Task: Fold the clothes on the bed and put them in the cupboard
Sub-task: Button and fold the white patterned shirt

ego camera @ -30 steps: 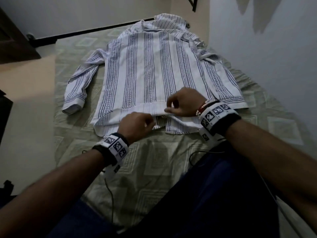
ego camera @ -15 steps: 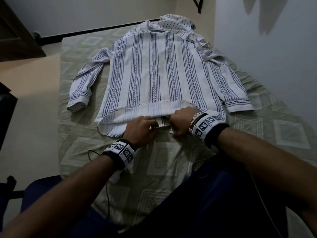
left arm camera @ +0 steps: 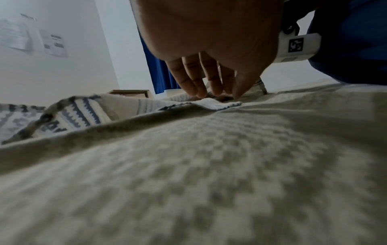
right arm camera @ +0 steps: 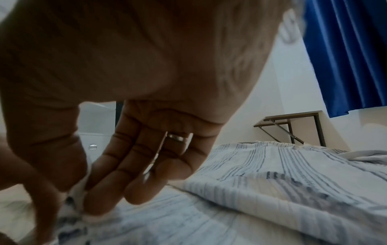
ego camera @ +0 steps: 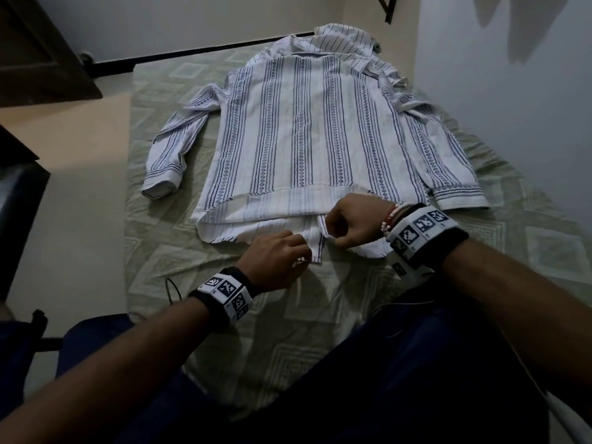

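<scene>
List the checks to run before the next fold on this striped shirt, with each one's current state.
1. Striped shirt spread flat, back up, on the bed: ok.
2. Left hand pinches the bottom hem: ok.
3. Right hand pinches the hem: ok.
4. Bottom hem smooth: not ok, bunched between the hands.
5. Sleeves laid out straight: not ok, right one is rumpled near the shoulder.
6. Buttons fastened underneath: cannot tell.

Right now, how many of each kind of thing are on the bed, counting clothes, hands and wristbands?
Shirts: 2, the patterned shirt spread flat and a striped shirt bunched beyond its collar
Hands: 2, the left hand and right hand, both at the hem
Wristbands: 2
Total: 6
</scene>
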